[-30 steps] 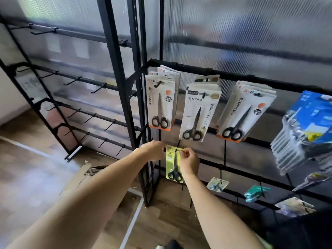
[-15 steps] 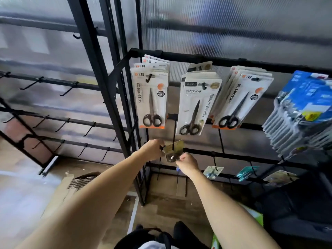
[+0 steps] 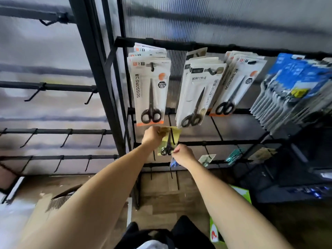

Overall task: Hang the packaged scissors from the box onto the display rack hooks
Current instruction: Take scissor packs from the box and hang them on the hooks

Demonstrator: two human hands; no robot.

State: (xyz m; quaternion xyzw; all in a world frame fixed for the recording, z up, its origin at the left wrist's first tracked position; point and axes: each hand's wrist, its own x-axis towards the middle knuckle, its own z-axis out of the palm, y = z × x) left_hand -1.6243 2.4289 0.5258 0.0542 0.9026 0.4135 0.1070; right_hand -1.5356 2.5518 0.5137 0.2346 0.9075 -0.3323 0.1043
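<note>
Yellow scissors pack going onto the lower hook

Pack [image 3: 168, 141] tipped back upright since 0.5 s ago; left hand [image 3: 152, 136] pinches its top, right hand [image 3: 182, 154] its bottom, under the hung white packs [image 3: 150, 90]. Hooking's probably next.

Your left hand [image 3: 152, 136] at the scissors pack's [image 3: 168, 141] top, your right hand [image 3: 183, 155] at its bottom, hanging packs [image 3: 150, 90] above, cardboard box [image 3: 57, 200] lower left.
</note>
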